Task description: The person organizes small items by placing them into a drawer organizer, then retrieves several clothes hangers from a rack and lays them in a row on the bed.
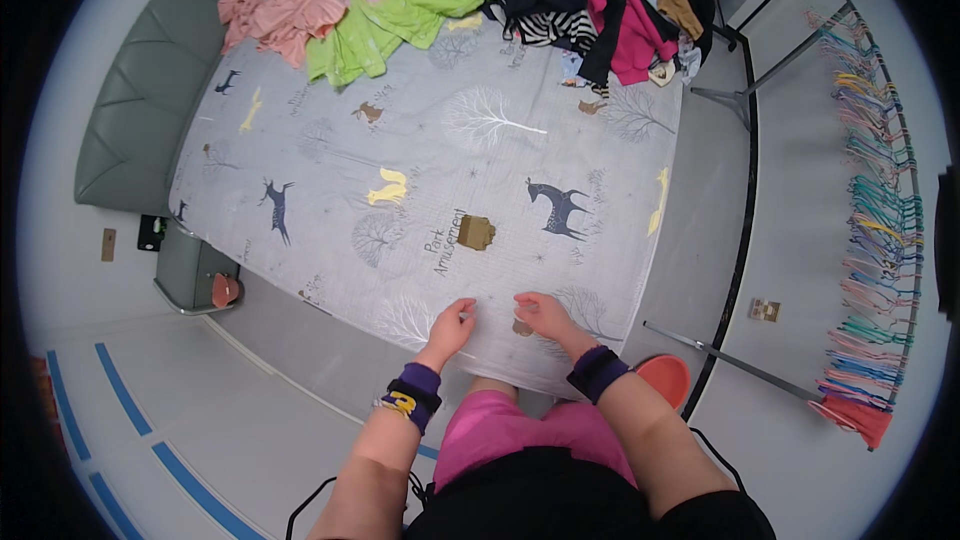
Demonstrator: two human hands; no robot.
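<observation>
My left hand (455,328) hovers over the near edge of the bed, its fingers loosely bent and nothing in them. Just to its right, my right hand (541,319) points inward with fingers stretched out, also holding nothing. Under both lies the grey bed sheet (330,180), printed with trees, deer, squirrels and a brown shape. At the far side of the bed, out of reach of both hands, are a pink garment (300,15), a lime green garment (410,0) and a mixed heap of clothes (625,15) in black, white and magenta.
A padded green headboard (150,90) borders the bed's left side. On the right stands a metal rack (905,160) hung with many coloured hangers (880,220). A red basin (662,382) sits on the floor by the near right corner. A green bedside cabinet (185,265) is at left.
</observation>
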